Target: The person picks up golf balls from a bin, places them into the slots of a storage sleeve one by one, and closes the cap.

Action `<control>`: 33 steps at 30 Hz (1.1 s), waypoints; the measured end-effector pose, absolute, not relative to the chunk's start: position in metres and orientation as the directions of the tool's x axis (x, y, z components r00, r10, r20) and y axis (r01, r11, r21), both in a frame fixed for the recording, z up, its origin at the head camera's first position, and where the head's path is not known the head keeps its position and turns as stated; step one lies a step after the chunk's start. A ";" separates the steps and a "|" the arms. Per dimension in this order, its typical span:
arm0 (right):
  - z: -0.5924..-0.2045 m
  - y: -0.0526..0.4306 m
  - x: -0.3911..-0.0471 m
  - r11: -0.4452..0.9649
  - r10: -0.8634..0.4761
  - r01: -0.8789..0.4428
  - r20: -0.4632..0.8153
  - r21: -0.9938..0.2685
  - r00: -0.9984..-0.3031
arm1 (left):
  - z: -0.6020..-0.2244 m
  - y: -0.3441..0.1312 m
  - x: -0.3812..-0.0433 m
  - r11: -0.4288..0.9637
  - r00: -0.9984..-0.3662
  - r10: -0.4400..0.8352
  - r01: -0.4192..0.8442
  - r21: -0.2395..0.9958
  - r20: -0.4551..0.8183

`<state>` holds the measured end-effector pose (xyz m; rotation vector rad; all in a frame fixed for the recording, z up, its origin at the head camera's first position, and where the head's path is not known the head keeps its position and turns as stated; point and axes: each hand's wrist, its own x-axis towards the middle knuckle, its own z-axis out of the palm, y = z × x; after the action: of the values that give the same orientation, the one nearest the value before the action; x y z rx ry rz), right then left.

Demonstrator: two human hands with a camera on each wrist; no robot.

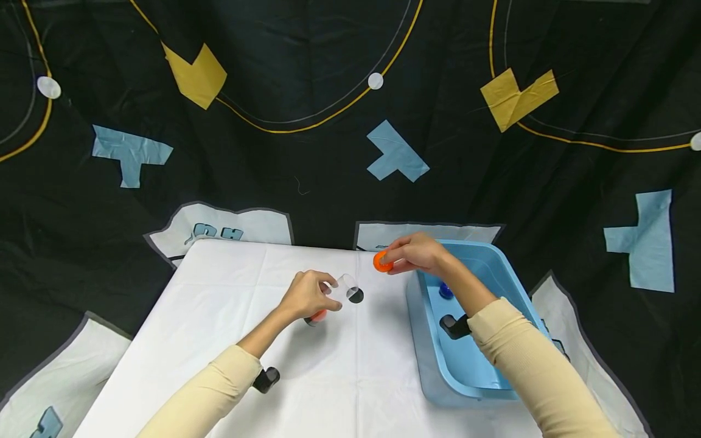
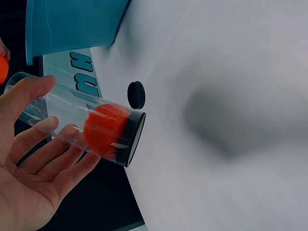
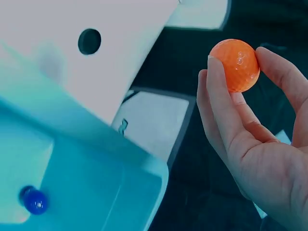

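My left hand [image 1: 308, 295] grips a clear plastic tube [image 2: 72, 103] with a black base, tilted above the table. Inside the tube, an orange ball [image 2: 105, 129] lies against the base. Between thumb and fingers, my right hand [image 1: 418, 252] pinches an orange golf ball [image 3: 235, 65], its dimples showing. That ball is up near the far left corner of the blue bin [image 1: 413, 304], apart from the tube's open end. A round black cap [image 2: 136, 95] lies flat on the white table; the tube's rim overlaps it in the head view.
A small blue ball [image 3: 34, 200] lies in the bin, at the right of the white table [image 1: 219, 328]. Behind the table hangs a black curtain [image 1: 306, 176] with pieces of blue and yellow tape.
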<state>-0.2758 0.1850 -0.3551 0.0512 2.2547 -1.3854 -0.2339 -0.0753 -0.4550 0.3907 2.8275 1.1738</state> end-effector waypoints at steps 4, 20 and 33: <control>-0.363 0.171 -0.274 0.485 -0.211 0.288 -0.430 -0.826 -0.878 | -0.455 -0.073 -0.235 0.688 -0.967 0.252 0.209 0.695 0.042; -0.384 0.144 -0.268 0.494 -0.282 0.275 -0.451 -0.825 -0.847 | -0.452 -0.067 -0.235 0.673 -0.962 0.274 0.205 0.710 0.018; -0.389 0.137 -0.266 0.538 -0.264 0.276 -0.470 -0.797 -0.842 | -0.453 -0.065 -0.235 0.683 -0.961 0.275 0.213 0.699 0.025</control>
<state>-0.2658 0.1368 -0.3888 0.0091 2.2266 -1.2886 -0.2354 -0.0652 -0.4526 0.4072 2.8056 1.1500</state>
